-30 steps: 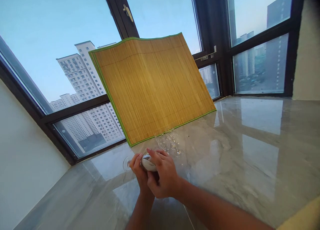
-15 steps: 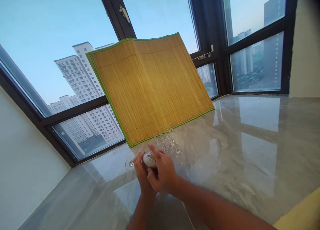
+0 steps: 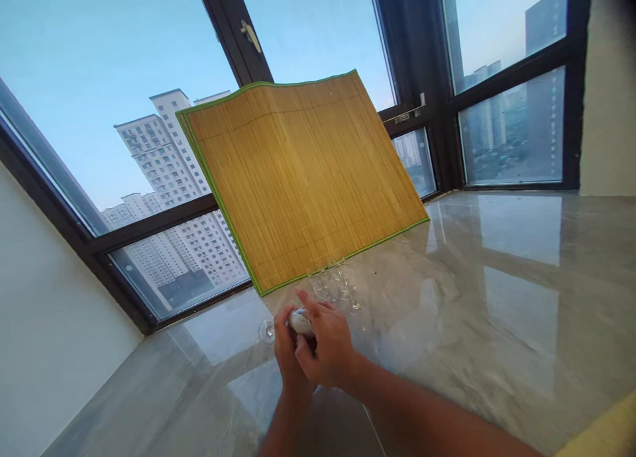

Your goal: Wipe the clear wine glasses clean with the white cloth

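Note:
My left hand (image 3: 289, 357) is closed around a clear stemmed glass; the glass's round foot (image 3: 266, 331) sticks out to the left of my fingers. Pressed against my left hand, my right hand (image 3: 328, 343) curls over a whitish bundled cloth (image 3: 301, 322), its index finger pointing forward. Most of the glass's bowl is hidden by the fingers and the cloth. Just beyond my hands, a few small clear stemmed glasses (image 3: 342, 286) are grouped on the grey marble-look surface (image 3: 447, 344); their exact number is hard to make out.
Behind the glasses a bamboo mat (image 3: 313, 179) with green edging leans upright against the windows. Dark window frames (image 3: 417, 46) enclose the corner, with a handle (image 3: 251, 36) above the mat. A white wall (image 3: 54, 311) rises at left; something yellow (image 3: 601, 424) shows at lower right.
Both hands, with the glass and cloth, have shifted slightly right and down in the picture. The glass's foot sits closer to my left fingers. The view has also shifted slightly.

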Demonstrator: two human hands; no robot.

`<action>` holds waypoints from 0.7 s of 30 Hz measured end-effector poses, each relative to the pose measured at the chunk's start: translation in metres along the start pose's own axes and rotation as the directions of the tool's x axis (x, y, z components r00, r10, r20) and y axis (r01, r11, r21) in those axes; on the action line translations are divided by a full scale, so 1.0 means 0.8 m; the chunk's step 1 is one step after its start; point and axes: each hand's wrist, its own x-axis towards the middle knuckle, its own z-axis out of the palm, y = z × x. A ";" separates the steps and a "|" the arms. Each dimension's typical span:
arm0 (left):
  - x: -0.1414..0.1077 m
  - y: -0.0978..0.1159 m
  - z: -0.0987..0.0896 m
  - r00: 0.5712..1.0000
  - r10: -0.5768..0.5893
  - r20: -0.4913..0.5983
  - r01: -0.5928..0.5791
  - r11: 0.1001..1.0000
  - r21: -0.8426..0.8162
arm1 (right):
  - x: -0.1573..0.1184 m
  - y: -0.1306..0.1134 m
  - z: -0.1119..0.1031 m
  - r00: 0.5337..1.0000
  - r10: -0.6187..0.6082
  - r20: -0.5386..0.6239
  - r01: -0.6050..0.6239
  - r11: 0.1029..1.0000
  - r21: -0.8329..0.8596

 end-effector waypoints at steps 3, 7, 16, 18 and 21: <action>-0.001 0.000 0.000 1.000 -0.001 -0.009 0.000 0.999 -0.035 | 0.002 -0.003 -0.003 0.998 -0.044 -0.043 0.044 0.999 0.005; -0.002 0.000 0.000 1.000 0.014 -0.020 -0.016 0.997 -0.071 | 0.005 -0.006 -0.007 0.993 -0.087 -0.079 0.089 0.996 0.023; -0.003 0.012 -0.001 1.000 0.001 -0.012 -0.002 0.996 -0.086 | 0.006 -0.008 -0.012 0.991 -0.075 -0.107 0.080 0.996 0.043; -0.003 0.015 -0.001 1.000 -0.012 -0.014 0.010 0.993 -0.118 | 0.006 -0.008 -0.012 0.992 -0.085 -0.097 0.089 0.995 0.039; -0.003 0.019 0.001 0.998 -0.061 -0.023 0.056 0.982 -0.180 | 0.007 -0.008 -0.011 0.989 -0.115 -0.091 0.119 0.992 0.040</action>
